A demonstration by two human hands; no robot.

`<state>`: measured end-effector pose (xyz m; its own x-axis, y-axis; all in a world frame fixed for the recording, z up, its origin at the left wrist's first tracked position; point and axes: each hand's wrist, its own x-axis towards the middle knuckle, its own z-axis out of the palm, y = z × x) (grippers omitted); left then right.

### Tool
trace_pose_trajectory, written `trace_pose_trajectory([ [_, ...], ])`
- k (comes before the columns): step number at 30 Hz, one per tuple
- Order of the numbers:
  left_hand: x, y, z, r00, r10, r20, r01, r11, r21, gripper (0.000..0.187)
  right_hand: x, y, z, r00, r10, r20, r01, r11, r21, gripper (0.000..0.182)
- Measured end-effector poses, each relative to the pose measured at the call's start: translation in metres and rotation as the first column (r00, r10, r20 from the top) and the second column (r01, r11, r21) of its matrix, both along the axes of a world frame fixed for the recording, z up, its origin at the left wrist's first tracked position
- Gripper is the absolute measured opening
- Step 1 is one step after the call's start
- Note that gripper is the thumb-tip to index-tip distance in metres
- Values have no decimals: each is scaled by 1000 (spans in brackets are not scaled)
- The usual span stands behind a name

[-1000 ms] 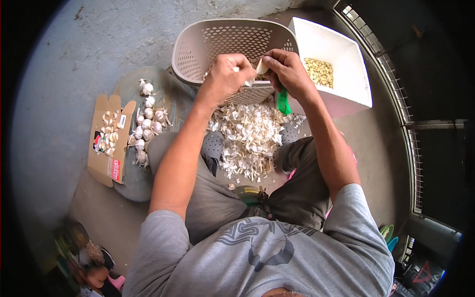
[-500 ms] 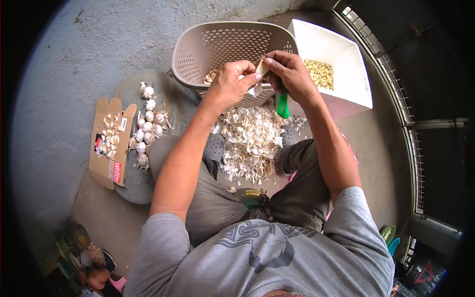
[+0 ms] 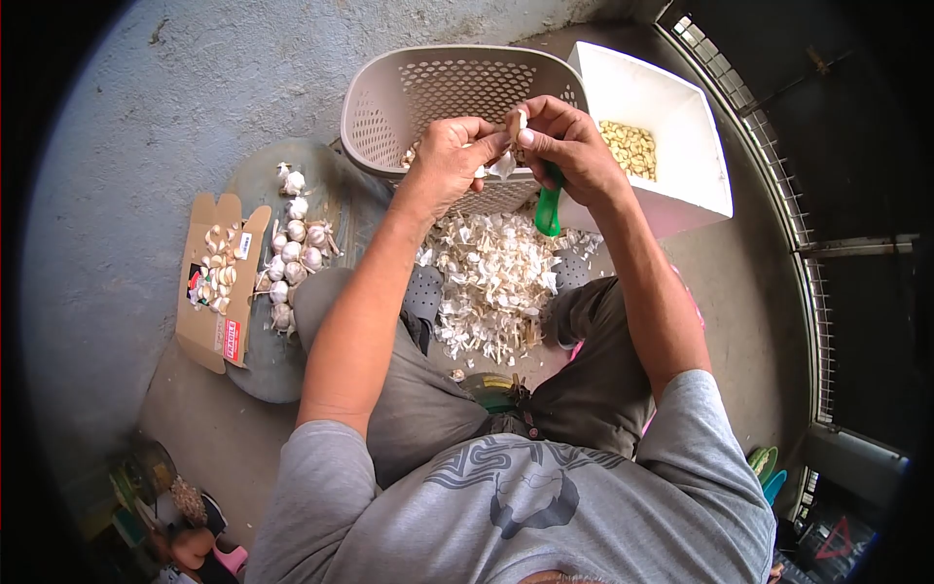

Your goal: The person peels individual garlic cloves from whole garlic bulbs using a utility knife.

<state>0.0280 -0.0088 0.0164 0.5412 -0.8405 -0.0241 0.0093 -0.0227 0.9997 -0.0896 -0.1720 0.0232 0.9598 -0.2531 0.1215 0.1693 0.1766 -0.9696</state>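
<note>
Over the near rim of a grey-brown plastic basket (image 3: 365, 107), both my hands are close together at a garlic clove (image 3: 517, 127). My right hand (image 3: 574, 156) pinches the clove between thumb and fingers. In that same palm sits a green handle (image 3: 548, 212), pointing down; its blade or tip is hidden. My left hand (image 3: 452, 161) is closed, thumb and fingertips together at a loose flap of white garlic skin (image 3: 503, 165) beside the clove. More garlic cloves (image 3: 410, 153) lie in the basket, partly covered by my left hand.
A white foam box (image 3: 671, 97) holds peeled cloves (image 3: 628, 148). Garlic skins (image 3: 491, 287) heap on the floor between my feet. At left, whole garlic bulbs (image 3: 293, 251) and a cardboard piece (image 3: 199, 331) with cloves rest on a round grey surface (image 3: 268, 380). A barred frame (image 3: 739, 97) stands right.
The clove has turned more upright in my right fingers. My left fingertips have shifted slightly down and away from it, and the green handle has swung a little to the left.
</note>
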Motion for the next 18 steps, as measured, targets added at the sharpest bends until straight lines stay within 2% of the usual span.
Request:
trace_pose_trajectory([
  [2, 1, -1, -3, 997, 17, 77, -19, 999, 28, 25, 0, -1, 1, 1000, -17, -10, 16, 1000, -13, 23],
  [3, 0, 0, -2, 998, 22, 53, -23, 1000, 12, 25, 0, 0, 3, 1000, -25, -15, 25, 1000, -19, 24],
  [6, -1, 1, 0, 999, 35, 7, -35, 999, -27, 24, -3, 6, 11, 987, -119, -110, 88, 963, -255, 26],
  [9, -1, 1, 1, 999, 45, 7, -45, 998, -46, 23, -4, 6, 12, 982, -143, -123, 98, 943, -317, 25],
  [18, 1, 2, 2, 999, 28, -17, -30, 995, -96, 21, -4, 3, 8, 978, -164, -128, 109, 927, -358, 24],
])
